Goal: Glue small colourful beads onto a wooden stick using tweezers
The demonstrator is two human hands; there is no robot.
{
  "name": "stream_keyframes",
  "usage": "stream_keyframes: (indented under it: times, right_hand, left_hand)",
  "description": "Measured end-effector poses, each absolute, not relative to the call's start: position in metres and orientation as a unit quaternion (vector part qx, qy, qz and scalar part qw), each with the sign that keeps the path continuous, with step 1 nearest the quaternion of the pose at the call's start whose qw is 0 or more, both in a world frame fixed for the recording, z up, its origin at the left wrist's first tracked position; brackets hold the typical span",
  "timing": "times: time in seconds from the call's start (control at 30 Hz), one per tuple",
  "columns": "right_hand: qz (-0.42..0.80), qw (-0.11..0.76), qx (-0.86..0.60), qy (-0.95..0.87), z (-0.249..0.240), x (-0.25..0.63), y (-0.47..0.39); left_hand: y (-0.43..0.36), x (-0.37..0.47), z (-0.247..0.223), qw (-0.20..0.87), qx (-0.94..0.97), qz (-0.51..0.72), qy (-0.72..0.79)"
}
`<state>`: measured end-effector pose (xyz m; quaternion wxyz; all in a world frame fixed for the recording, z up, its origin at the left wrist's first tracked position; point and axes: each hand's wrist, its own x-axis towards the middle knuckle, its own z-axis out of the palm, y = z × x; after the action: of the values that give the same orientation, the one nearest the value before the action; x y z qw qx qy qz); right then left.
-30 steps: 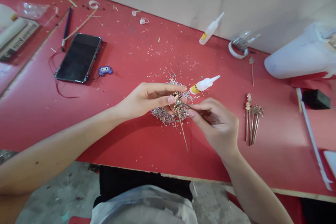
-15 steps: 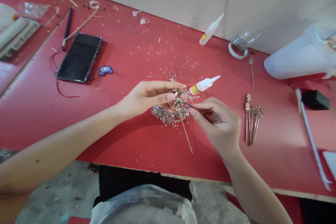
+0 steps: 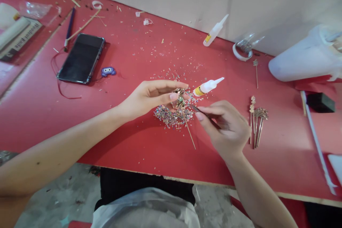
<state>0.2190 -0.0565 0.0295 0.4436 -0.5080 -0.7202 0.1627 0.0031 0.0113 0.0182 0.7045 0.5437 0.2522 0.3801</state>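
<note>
My left hand [image 3: 155, 98] is closed on a gold hairpin [image 3: 188, 128], whose flower-like head shows between thumb and fingers and whose thin stick slants down to the right. A pale green stone sits in the head. In my right hand [image 3: 223, 124], pinched between thumb and fingers, are dark tweezers [image 3: 205, 113], their tip just right of the hairpin head and apart from it. Small glittering rhinestones [image 3: 171, 117] lie heaped under my left hand. A glue bottle [image 3: 208, 86] with a yellow label lies just beyond.
On the red table [image 3: 128, 57] lie a phone [image 3: 81, 58], a brush [image 3: 70, 28], a second glue bottle [image 3: 216, 31], several gold hairpins [image 3: 258, 124], a black block [image 3: 320, 102] and a large white container [image 3: 301, 57]. A pale wall rises behind.
My right hand and the tweezers have drawn back slightly to the right, off the hairpin head. The hairpin in my left hand has shifted a little, its stick end now higher.
</note>
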Motion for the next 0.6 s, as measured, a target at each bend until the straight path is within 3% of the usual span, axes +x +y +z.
stream_keyframes:
  times: [0.2,0.6]
  right_hand:
    - [-0.017,0.409,-0.425,-0.807,0.0252,0.2209,-0.0564]
    - [-0.107,0.374,-0.389,-0.835,0.0234,0.2229,-0.0545]
  left_hand:
    - [0.0107,0.0031,0.0196,0.714,0.532,0.377,0.255]
    - [0.0105,0.004,0.019,0.71,0.538,0.377,0.254]
